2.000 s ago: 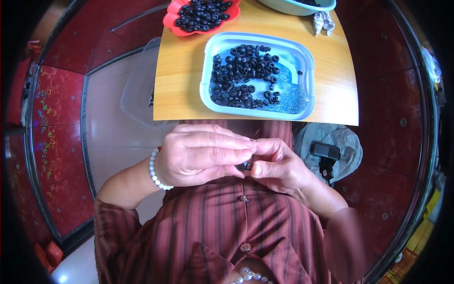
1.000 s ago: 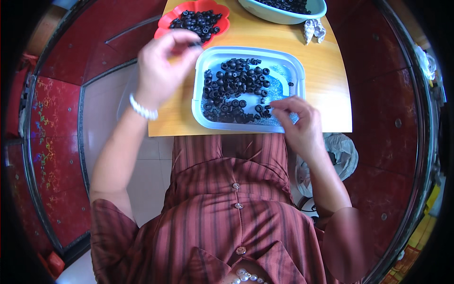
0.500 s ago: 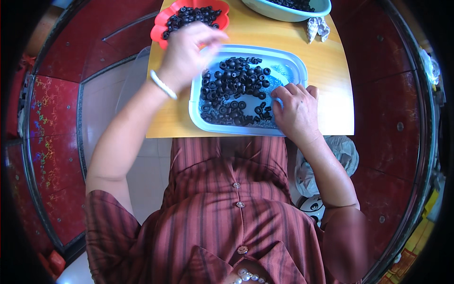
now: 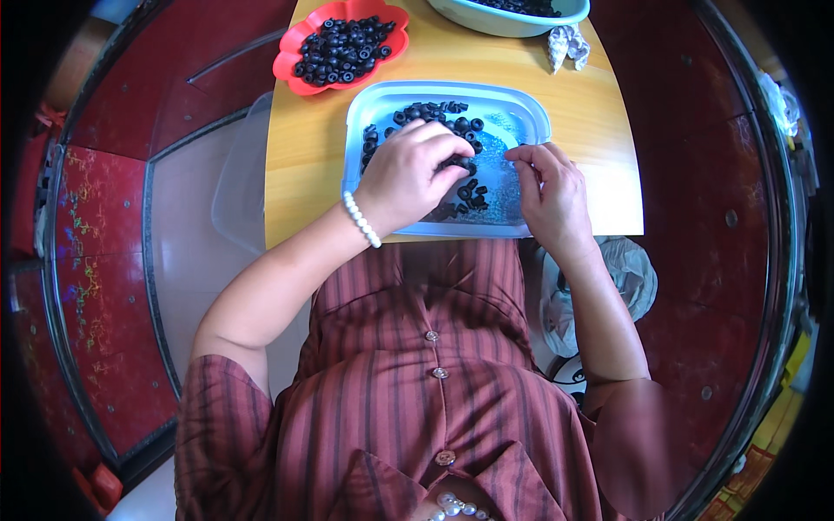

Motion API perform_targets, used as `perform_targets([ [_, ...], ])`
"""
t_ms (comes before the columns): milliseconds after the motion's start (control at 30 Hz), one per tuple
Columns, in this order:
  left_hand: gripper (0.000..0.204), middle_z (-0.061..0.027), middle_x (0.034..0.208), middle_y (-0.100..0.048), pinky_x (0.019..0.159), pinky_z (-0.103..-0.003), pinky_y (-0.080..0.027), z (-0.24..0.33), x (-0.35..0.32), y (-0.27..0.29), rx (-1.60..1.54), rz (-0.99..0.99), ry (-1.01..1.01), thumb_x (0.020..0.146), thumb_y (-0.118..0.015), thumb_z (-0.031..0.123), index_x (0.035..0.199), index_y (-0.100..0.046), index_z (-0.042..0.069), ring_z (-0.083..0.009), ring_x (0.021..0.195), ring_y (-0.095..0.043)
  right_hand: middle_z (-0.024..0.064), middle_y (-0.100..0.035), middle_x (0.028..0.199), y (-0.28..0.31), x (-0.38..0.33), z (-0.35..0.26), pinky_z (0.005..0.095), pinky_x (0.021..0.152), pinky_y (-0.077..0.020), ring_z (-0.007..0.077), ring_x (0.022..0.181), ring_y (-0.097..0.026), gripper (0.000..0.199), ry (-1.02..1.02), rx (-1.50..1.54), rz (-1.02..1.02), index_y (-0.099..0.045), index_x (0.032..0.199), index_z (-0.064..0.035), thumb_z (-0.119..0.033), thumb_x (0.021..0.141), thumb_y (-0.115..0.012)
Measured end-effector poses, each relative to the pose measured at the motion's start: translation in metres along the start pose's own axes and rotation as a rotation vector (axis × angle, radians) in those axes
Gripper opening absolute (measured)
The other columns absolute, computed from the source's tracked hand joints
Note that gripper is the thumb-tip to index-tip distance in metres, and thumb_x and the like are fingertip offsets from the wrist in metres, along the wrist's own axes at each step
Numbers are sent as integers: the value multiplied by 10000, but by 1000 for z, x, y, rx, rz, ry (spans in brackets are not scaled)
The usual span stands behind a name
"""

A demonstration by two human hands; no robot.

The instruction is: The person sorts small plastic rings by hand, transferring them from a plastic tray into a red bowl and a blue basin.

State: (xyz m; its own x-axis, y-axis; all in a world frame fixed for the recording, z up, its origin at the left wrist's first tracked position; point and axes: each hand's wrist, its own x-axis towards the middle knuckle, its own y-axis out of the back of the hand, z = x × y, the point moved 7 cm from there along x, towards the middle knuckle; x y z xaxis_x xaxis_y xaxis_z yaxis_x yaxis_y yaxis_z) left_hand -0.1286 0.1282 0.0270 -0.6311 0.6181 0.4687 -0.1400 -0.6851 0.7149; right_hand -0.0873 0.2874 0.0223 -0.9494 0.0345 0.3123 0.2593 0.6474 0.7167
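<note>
A pale blue tub [image 4: 448, 86] stands near the table's front edge with small black round pieces [image 4: 473, 193], some ring-shaped with a hole. My left hand [image 4: 410, 171] reaches over its middle. Its fingers and thumb are curled round some of the black pieces and hide those beneath the palm. Over the tub's right side is my right hand [image 4: 552, 191], its fingers bent in and closed. What its fingertips hold, if anything, is too small to make out. Behind the tub to the left, a red flower-shaped bowl [image 4: 289, 65] holds many similar black pieces.
A pale green basin [image 4: 512, 23] with black pieces is at the table's far edge. Beside it lie grey-white shell-like objects [image 4: 569, 47]. The wooden table [image 4: 599, 148] has its right edge past my right hand. A clear plastic bag [image 4: 621, 282] hangs below on the right.
My left hand has moved from by the red bowl down and right into the tub, so the bowl is uncovered. My right hand stays at the tub's right side, its fingers shifted slightly.
</note>
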Motion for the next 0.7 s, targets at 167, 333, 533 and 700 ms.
perform_targets([
  [167, 170, 19, 892, -611, 708, -188, -501, -20, -29, -7, -702, -53, 492, 833, -629, -34, 996, -617, 14, -41, 769, -593, 141, -637, 860, -1, -1, -2, 375, 788, -434, 306, 826, -612, 96, -30, 57, -1, -647, 878, -36, -78, 840, -569],
  [333, 241, -25, 961, -633, 731, -223, -532, -12, -45, -14, -1093, -88, 749, 853, -625, 13, 1094, -615, 15, -81, 809, -623, 132, -660, 839, -4, -2, -1, 313, 744, -476, 238, 796, -643, 94, -99, 216, 25, -644, 902, -11, -61, 844, -590],
  [533, 233, -46, 975, -642, 745, -240, -541, -8, -41, -27, -1246, -17, 872, 866, -642, 84, 1086, -619, 10, -103, 828, -640, 66, -656, 811, -21, -7, 4, 247, 686, -473, 94, 738, -587, 121, -302, 677, -19, -650, 935, 17, -67, 862, -603],
  [700, 212, -37, 885, -658, 697, -225, -536, -9, -37, -31, -1095, -34, 819, 866, -659, 142, 1039, -642, 20, -93, 749, -642, 79, -662, 811, -14, -8, -10, 259, 691, -474, 113, 739, -599, 110, -264, 547, 16, -653, 925, 5, -60, 848, -607],
])
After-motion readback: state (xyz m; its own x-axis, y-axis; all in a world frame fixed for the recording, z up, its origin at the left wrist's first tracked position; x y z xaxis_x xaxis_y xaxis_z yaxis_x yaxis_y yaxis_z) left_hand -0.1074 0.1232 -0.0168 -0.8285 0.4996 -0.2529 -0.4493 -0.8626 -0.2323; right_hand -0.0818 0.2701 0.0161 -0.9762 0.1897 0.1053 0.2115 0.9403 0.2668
